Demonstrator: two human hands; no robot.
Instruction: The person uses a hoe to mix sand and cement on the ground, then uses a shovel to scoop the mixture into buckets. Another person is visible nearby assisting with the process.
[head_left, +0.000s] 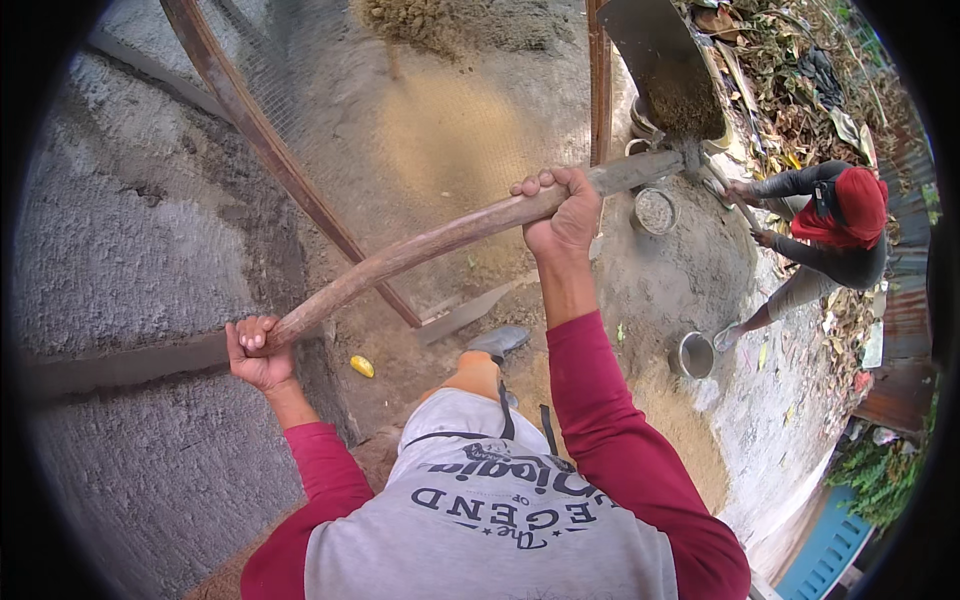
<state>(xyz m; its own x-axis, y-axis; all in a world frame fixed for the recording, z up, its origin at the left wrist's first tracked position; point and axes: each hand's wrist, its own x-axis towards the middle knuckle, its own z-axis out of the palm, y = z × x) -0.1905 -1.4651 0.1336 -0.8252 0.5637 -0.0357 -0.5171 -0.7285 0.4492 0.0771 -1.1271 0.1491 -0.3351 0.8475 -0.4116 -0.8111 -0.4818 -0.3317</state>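
A hoe with a curved wooden handle (420, 251) slants across in front of me, raised off the ground. My left hand (262, 352) is closed around its butt end at the left. Farther up the shaft, my right hand (561, 214) grips it closer to the head. The wide metal blade (660, 75) is at the upper right, with damp sand (679, 101) on its face. Beyond the handle, a wire mesh screen (330, 112) spans a wooden frame (259, 154). Pale, blurred sand (450, 135) shows around the mesh.
A co-worker (832, 225) at the right holds a tool handle. Buckets (655, 211) (694, 355) stand between us. A rough cement wall (135, 262) rises on my left. Clumped sand (420, 22) lies at the top; a small yellow object (361, 366) rests near my boot (499, 341). Dry leaves (780, 90) litter the right.
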